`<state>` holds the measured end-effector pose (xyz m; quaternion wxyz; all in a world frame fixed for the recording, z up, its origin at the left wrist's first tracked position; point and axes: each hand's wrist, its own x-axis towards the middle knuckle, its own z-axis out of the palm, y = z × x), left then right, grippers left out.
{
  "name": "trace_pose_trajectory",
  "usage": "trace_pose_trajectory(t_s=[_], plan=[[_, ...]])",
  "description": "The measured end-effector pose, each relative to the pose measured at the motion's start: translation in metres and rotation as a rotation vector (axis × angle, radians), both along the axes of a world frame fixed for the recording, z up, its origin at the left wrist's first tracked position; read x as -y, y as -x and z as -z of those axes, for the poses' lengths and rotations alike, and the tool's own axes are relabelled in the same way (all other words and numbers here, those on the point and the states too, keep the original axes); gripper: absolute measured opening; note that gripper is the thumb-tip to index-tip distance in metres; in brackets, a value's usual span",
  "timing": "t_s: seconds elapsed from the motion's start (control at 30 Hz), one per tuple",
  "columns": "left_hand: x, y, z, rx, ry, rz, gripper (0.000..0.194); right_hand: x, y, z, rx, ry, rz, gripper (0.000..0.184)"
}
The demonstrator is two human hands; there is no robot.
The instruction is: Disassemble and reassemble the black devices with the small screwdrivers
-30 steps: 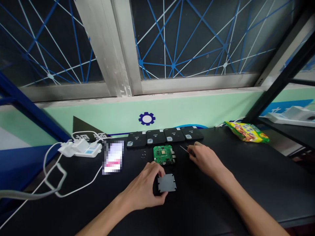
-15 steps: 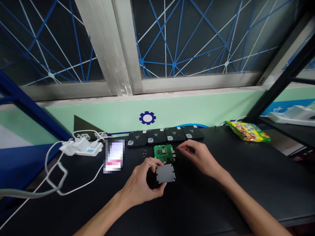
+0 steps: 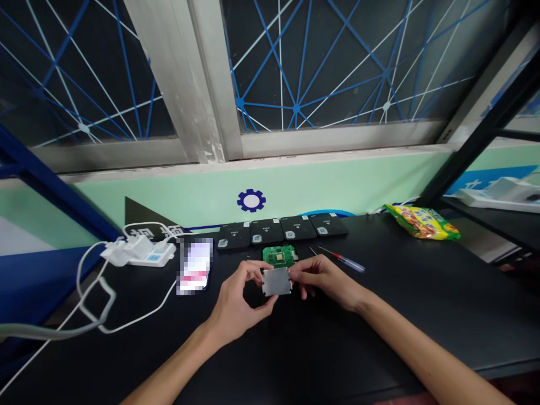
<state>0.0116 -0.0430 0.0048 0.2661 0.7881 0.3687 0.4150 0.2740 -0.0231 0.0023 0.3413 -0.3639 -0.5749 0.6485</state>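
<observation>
My left hand (image 3: 241, 292) grips a grey metal plate (image 3: 276, 282) by its top and bottom edges, between thumb and fingers. The plate is flat and roughly square, with small notches along its sides. At its right edge, the bent fingers of my right hand (image 3: 323, 280) pinch the upper corner. Just behind the plate lies a green circuit board (image 3: 279, 256) with white connectors along its right side; its near part is hidden by the plate and my hands.
Four black boxes stand — several black boxes (image 3: 265, 232) line the wall. A screwdriver (image 3: 348, 262) lies right of the board. A blurred lit phone (image 3: 196, 264), a white power strip (image 3: 154, 256) with cables, and a yellow-green snack bag (image 3: 424, 222) are farther out.
My right hand has moved left and toward me, onto the plate's right edge, uncovering the screwdriver. The plate has shifted slightly left and away from me, covering more of the board.
</observation>
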Motion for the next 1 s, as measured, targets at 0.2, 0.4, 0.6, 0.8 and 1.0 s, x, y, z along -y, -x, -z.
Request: trace_pose_trajectory(t_s=[0.2,0.4,0.6,0.8,1.0], plan=[[-0.005,-0.002,-0.005,0.194,0.266,0.074,0.058,0.002,0.004,-0.003,-0.019,0.007,0.06,0.041],[-0.017,0.005,-0.013,0.359,0.623,0.102,0.041,0.0,0.001,-0.002,-0.034,-0.007,0.138,0.039],[-0.021,0.007,-0.009,0.368,0.691,0.107,0.042,-0.001,-0.001,0.001,-0.031,-0.004,0.133,0.038],[-0.021,0.008,-0.008,0.353,0.703,0.099,0.043,-0.002,-0.001,0.004,-0.039,-0.018,0.113,0.036],[-0.021,0.009,-0.006,0.374,0.727,0.126,0.048,-0.003,-0.001,0.003,-0.021,-0.01,0.113,0.04]])
